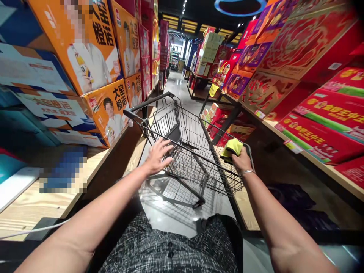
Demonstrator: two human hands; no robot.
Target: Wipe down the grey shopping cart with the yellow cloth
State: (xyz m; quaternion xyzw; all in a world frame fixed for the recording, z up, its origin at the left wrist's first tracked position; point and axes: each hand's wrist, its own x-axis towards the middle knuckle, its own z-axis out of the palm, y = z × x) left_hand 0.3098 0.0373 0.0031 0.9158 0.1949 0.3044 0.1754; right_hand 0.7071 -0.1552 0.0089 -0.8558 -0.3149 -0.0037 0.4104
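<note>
A black wire shopping cart stands turned at an angle in the aisle in front of me; no goods show in its basket. My left hand reaches over its near side with the fingers spread, close to the rim. Whether it touches the wire I cannot tell. In my right hand is a bunched yellow-green cloth with a dark edge. That hand is closed on the cloth at the cart's right end, beside the rim.
Stacked orange drink cartons line the wooden shelf on the left. A blurred blue item lies on that shelf. Red gift boxes fill the right-hand shelving, close to the cart. The tiled floor runs on between the displays ahead.
</note>
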